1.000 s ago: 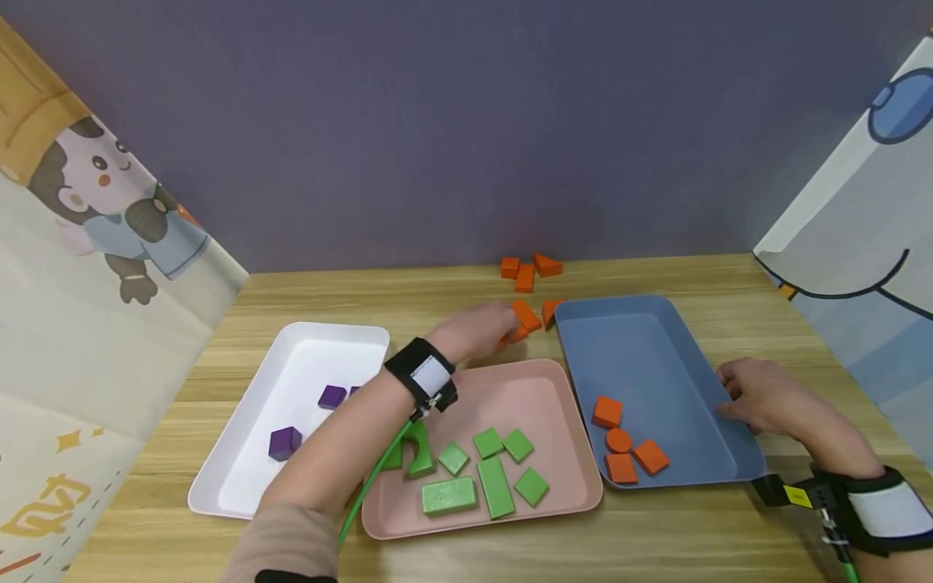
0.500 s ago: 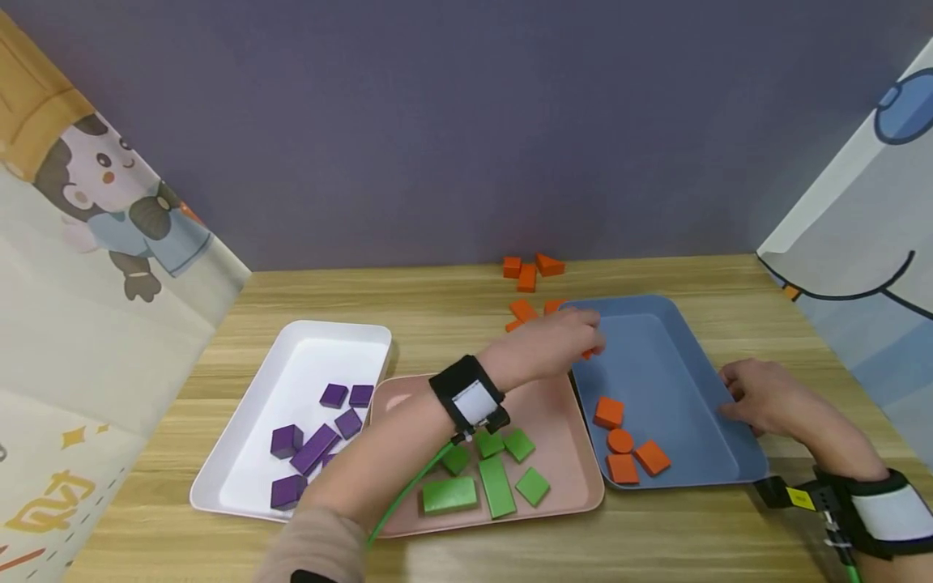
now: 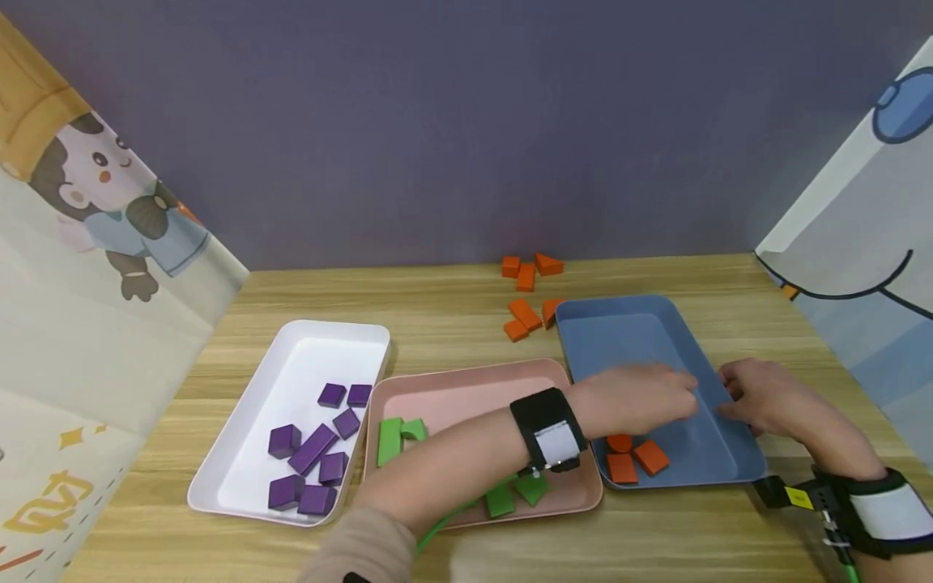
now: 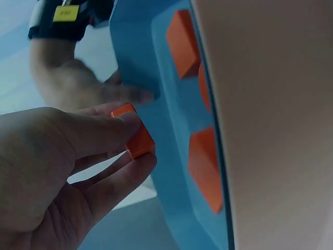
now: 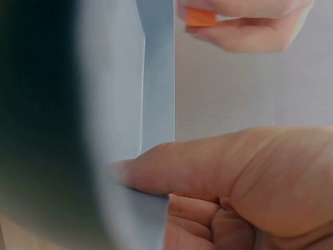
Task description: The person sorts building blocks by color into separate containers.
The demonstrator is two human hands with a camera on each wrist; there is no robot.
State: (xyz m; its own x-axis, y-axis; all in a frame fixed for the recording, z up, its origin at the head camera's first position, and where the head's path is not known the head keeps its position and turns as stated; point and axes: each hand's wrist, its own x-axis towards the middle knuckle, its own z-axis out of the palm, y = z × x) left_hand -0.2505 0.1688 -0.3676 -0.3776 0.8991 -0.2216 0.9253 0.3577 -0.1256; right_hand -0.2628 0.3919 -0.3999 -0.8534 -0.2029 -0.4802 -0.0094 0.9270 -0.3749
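Observation:
My left hand (image 3: 649, 395) hovers over the blue tray (image 3: 634, 332), near its right side. In the left wrist view its thumb and fingers pinch a small orange block (image 4: 136, 138) above the tray floor (image 4: 140, 47). The same block (image 5: 200, 16) shows in the right wrist view. My right hand (image 3: 754, 395) grips the tray's right rim, thumb inside the wall (image 5: 156, 172). Three orange blocks (image 3: 634, 461) lie in the tray's near corner, partly hidden by my left hand.
Loose orange blocks lie on the wooden table behind the blue tray (image 3: 526, 316) and near the back wall (image 3: 528, 270). A pink tray (image 3: 466, 385) holds green blocks (image 3: 397, 437). A white tray (image 3: 321, 348) holds several purple blocks (image 3: 313, 453). Patterned panels stand at both sides.
My left hand took an orange block from the loose group behind the trays and swung right and nearer, over the blue tray. The right hand stayed on the rim.

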